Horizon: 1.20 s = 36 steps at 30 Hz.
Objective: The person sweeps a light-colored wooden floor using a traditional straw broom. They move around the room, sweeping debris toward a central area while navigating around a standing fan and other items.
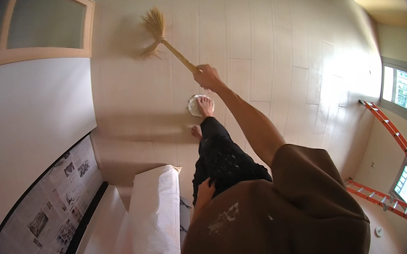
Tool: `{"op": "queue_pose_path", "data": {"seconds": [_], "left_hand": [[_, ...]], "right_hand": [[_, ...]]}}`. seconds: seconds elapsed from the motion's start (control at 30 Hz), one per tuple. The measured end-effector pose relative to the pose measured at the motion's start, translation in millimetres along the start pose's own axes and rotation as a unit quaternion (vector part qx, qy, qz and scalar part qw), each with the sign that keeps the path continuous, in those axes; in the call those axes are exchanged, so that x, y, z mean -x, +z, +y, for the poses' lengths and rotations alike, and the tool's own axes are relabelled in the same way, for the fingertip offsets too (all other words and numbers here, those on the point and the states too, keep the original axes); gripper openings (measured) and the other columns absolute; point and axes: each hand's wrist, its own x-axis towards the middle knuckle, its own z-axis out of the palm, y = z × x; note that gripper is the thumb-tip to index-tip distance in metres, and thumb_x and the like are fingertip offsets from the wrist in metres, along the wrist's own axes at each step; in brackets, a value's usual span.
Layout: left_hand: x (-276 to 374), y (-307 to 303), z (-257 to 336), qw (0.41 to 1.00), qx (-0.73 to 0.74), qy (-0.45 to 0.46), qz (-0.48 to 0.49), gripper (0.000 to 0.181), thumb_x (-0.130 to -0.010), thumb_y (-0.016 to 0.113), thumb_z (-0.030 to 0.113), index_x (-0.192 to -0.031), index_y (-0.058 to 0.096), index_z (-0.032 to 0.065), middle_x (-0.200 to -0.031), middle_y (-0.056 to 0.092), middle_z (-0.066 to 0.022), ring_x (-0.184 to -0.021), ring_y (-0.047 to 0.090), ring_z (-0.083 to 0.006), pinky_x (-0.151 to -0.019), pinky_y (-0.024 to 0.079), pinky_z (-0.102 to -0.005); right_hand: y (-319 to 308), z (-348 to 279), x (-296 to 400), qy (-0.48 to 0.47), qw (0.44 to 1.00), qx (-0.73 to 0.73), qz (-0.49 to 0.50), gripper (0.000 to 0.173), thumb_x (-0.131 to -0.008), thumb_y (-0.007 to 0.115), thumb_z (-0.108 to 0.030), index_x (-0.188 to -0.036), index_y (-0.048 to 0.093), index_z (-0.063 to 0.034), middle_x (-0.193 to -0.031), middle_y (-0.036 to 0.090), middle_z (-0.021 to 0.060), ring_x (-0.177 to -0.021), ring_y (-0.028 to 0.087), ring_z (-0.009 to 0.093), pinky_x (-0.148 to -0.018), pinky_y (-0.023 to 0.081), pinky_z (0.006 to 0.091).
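My right hand (206,77) is closed around the wooden handle of a straw broom (181,57). The broom's bristles (154,22) fan out on the pale plank floor (229,36), one tuft bent off to the side. Beside my dark, paint-spotted trousers (228,158) hangs my left hand (206,190), close to the thigh; its fingers are partly hidden. One bare foot (206,106) rests on a crumpled whitish cloth or pad (193,106) on the floor, and the other foot (195,131) is behind it.
To the left, a white panel (26,102) adjoins a wood-framed glass panel (45,20). Below it, printed newspaper sheets (54,212) cover a surface. A white-wrapped box-like object (157,212) stands near my left side. An orange ladder (388,125) stands by the windows (404,85) at right.
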Motion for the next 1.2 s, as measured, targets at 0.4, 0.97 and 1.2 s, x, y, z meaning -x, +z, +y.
{"op": "queue_pose_path", "data": {"seconds": [0.4,0.97,1.2], "left_hand": [[-26,4,31,0.985,-0.130,0.068,-0.092,0.055,-0.083,0.056,0.041,-0.116,0.054,-0.0038,-0.112,0.056,-0.0260,-0.107,0.053,-0.0401,-0.092,0.042,-0.0424],[-192,-49,194,0.980,-0.062,0.148,-0.121,0.046,-0.088,0.051,0.038,-0.111,0.058,-0.0009,-0.105,0.060,-0.0242,-0.101,0.057,-0.0378,-0.088,0.043,-0.0407],[-269,-70,248,0.987,-0.025,0.127,-0.092,0.040,-0.090,0.051,0.033,-0.113,0.057,0.0007,-0.100,0.064,-0.0200,-0.094,0.061,-0.0293,-0.081,0.045,-0.0374]], "right_hand": [[-174,302,421,0.125,0.964,0.173,0.158,0.041,-0.085,0.056,-0.013,-0.125,0.050,-0.0036,-0.088,0.063,0.0235,-0.074,0.063,0.031,-0.066,0.049,0.0386],[-239,303,255,0.289,0.924,0.201,0.152,0.039,-0.078,0.059,-0.025,-0.110,0.061,-0.0036,-0.087,0.065,0.0203,-0.080,0.064,0.031,-0.073,0.051,0.0381],[-287,236,87,0.269,0.949,0.139,0.092,0.038,-0.083,0.058,-0.026,-0.113,0.059,-0.0030,-0.058,0.059,0.0069,-0.042,0.056,0.016,-0.037,0.046,0.0303]]}}
